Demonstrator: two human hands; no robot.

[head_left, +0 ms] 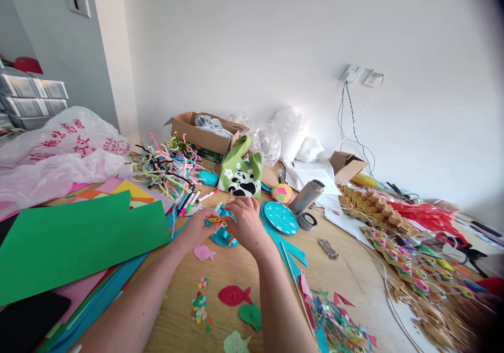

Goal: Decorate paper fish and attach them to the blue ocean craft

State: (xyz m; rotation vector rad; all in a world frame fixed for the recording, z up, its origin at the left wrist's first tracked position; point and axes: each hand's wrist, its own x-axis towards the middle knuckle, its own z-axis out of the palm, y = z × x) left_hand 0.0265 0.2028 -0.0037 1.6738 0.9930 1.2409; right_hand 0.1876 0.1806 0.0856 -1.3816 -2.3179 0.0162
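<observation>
A person's left grip (200, 228) pinches a small orange piece (215, 220) above a blue disc (229, 242) on the wooden tabletop (334, 285); the right grip (247, 219) curls beside it, whether clasping it I cannot tell. A pink fish shape (203, 253) lies nearer the viewer.

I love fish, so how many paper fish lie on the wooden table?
4: light pink paper fish topmost, crimson fish below it, dark green fish rightmost, pale green fish at the bottom edge. Others may be hidden.

From the view's centre: matt blue paper plate (224, 237) at seven o'clock, fuzzy pipe cleaners (169, 165) at nine, satiny metal flask (307, 198) at four, smooth wooden tabletop (319, 271) at five.
</observation>
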